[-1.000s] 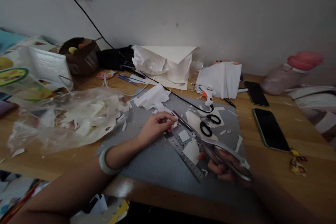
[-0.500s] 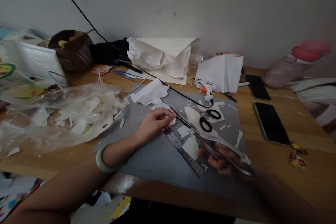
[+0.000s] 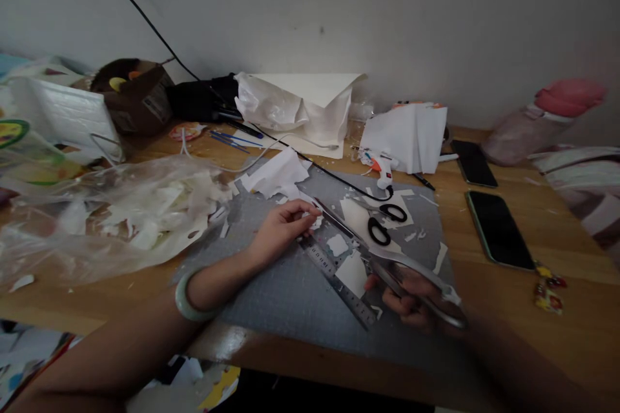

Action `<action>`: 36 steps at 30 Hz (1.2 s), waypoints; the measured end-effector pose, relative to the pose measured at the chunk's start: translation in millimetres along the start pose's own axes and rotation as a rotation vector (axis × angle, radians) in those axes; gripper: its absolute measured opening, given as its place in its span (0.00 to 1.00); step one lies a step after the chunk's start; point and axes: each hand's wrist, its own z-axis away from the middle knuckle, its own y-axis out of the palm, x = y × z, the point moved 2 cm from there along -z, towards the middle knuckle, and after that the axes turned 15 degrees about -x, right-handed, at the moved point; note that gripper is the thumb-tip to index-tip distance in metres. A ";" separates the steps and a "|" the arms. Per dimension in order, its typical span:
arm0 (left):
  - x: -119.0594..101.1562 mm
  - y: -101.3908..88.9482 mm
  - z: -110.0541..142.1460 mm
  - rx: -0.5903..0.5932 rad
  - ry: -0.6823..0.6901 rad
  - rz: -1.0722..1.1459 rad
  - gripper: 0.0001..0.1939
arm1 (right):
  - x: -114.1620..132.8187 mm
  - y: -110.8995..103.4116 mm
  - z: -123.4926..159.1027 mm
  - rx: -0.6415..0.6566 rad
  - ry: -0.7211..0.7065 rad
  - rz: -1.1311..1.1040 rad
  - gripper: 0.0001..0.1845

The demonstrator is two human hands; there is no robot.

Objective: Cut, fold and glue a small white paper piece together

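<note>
My left hand (image 3: 281,227) pinches a small white paper piece (image 3: 314,220) over the grey cutting mat (image 3: 290,297); a pale green bangle (image 3: 186,300) circles that wrist. My right hand (image 3: 411,300) grips the handles of large silver scissors (image 3: 382,258), whose long blades reach up-left to the paper piece at my left fingertips. A metal ruler (image 3: 339,281) lies on the mat under the blades, with white paper offcuts (image 3: 352,273) beside it.
Small black-handled scissors (image 3: 382,222) and a white glue gun (image 3: 385,171) lie at the mat's far side. A clear plastic bag of scraps (image 3: 116,219) sits left. Two phones (image 3: 498,229) and a pink-lidded bottle (image 3: 542,119) are right. Folded white papers (image 3: 300,106) line the wall.
The view has shifted slightly. Both hands stay almost in place, the left pinching the paper, the right on the scissors.
</note>
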 end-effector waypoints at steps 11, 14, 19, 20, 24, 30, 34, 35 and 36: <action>0.1 -2.3 -1.1 -0.042 0.055 0.015 0.05 | -1.8 -2.2 1.5 0.048 -0.006 0.014 0.24; 0.0 -2.0 -1.1 -0.042 0.070 -0.005 0.05 | -2.4 -2.1 1.6 0.058 -0.021 0.034 0.25; -3.9 -1.0 0.5 -0.048 0.094 -0.047 0.05 | -1.7 -1.0 0.9 0.047 -0.024 0.050 0.25; -5.0 -0.9 1.0 -0.051 0.102 -0.063 0.05 | -1.5 -0.7 0.7 0.049 -0.021 0.051 0.24; -7.1 -0.6 2.9 -0.049 0.150 -0.115 0.06 | -0.4 0.2 0.4 0.058 -0.033 0.051 0.25; -3.2 -0.7 2.4 -0.015 0.189 -0.130 0.06 | 0.8 1.7 1.6 0.048 -0.031 0.072 0.29; -1.6 -0.1 1.9 0.009 0.210 -0.139 0.06 | 2.2 2.9 1.5 0.050 -0.020 0.044 0.25; -1.3 0.1 2.0 0.012 0.208 -0.136 0.06 | 2.4 3.0 1.3 0.048 -0.017 0.039 0.24; -1.2 0.2 2.1 0.016 0.206 -0.133 0.06 | 2.6 3.1 1.0 0.050 -0.013 0.035 0.23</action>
